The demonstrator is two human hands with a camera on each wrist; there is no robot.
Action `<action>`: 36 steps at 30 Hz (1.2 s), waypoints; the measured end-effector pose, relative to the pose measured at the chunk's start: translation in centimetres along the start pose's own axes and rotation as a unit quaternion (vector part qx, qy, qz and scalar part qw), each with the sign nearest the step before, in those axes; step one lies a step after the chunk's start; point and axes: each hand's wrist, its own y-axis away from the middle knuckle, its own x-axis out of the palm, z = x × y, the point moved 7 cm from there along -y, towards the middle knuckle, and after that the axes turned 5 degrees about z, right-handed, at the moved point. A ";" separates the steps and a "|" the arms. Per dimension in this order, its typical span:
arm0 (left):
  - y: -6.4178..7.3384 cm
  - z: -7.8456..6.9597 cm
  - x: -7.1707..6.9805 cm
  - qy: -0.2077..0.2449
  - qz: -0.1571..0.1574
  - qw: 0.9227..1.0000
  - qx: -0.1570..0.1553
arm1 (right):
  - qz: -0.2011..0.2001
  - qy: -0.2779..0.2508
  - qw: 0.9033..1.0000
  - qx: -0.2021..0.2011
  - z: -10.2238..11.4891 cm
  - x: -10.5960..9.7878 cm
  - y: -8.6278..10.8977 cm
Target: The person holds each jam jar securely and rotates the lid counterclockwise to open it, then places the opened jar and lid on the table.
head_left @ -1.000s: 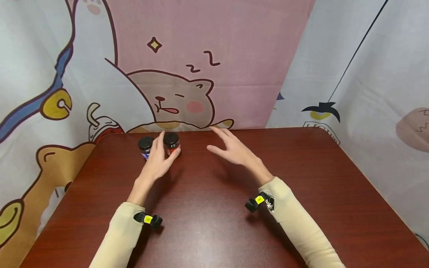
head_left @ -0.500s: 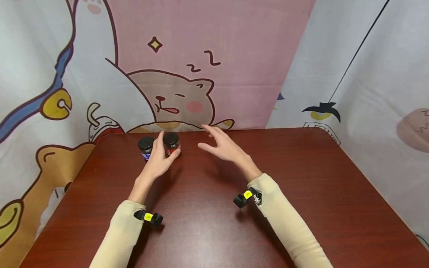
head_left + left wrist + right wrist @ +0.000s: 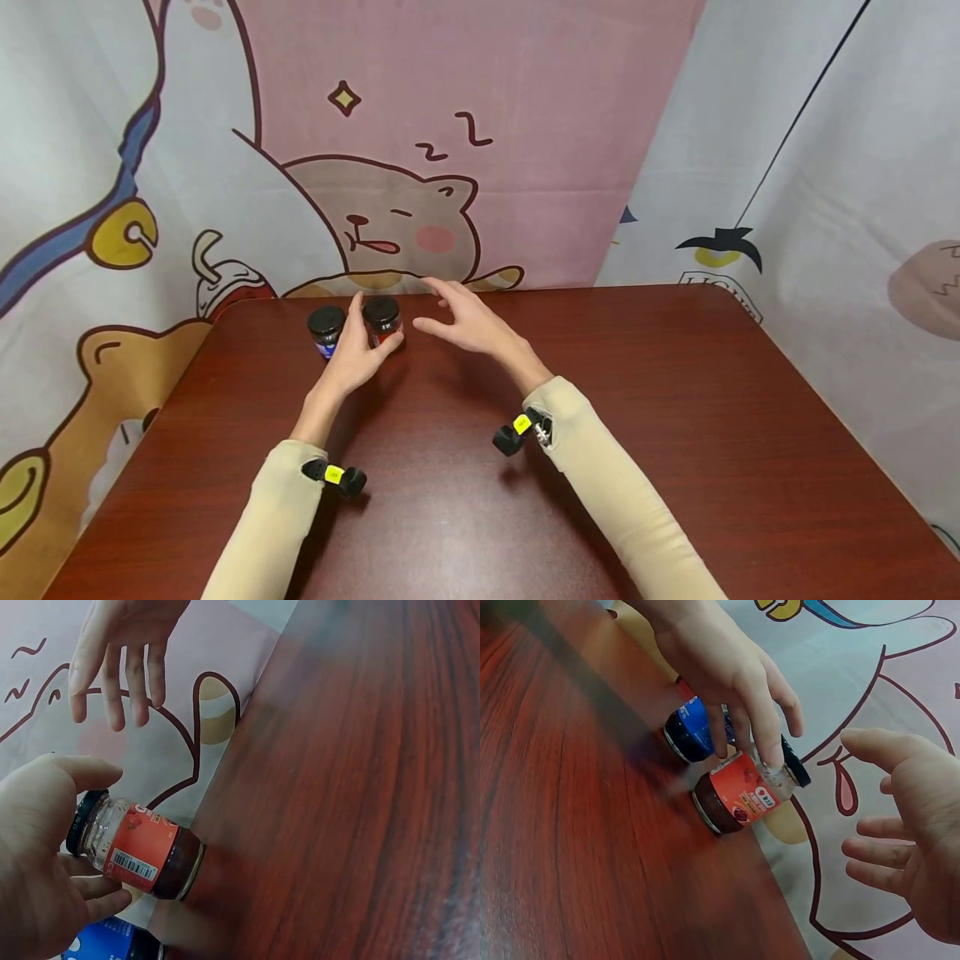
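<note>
the red jar (image 3: 739,793), containing something dark, is standing beside the blue jar (image 3: 693,733). my left hand (image 3: 349,358) is straddling it, whether gripping i cannot tell; my right hand (image 3: 471,327), fingers loose, is coming nearer than before.

The left hand (image 3: 352,358) partly covers the red-labelled jar (image 3: 382,310) in the head view — its label (image 3: 381,338) too small to read — and the left wrist view's bottom edge crops the blue-labelled jar (image 3: 105,943).

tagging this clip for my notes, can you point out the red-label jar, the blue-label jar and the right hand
Red-label jar (image 3: 145,846), left wrist view: on the red label.
Blue-label jar (image 3: 695,726), right wrist view: on the blue label.
Right hand (image 3: 476,325), head view: on the hand's thumb side.
</note>
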 end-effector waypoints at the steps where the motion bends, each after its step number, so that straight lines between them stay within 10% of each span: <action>1: -0.1 0.1 0.0 0.002 0.001 1.000 -0.002 | 0.001 -0.001 1.000 0.000 0.1 0.1 -0.1; 18: -0.3 1.3 0.0 0.033 -0.016 0.999 -0.018 | 0.015 -0.017 1.000 -0.010 0.4 3.0 -1.7; 36: -0.7 2.8 1.7 0.014 0.041 0.999 -0.026 | -0.020 0.076 0.996 0.033 1.2 5.1 -2.5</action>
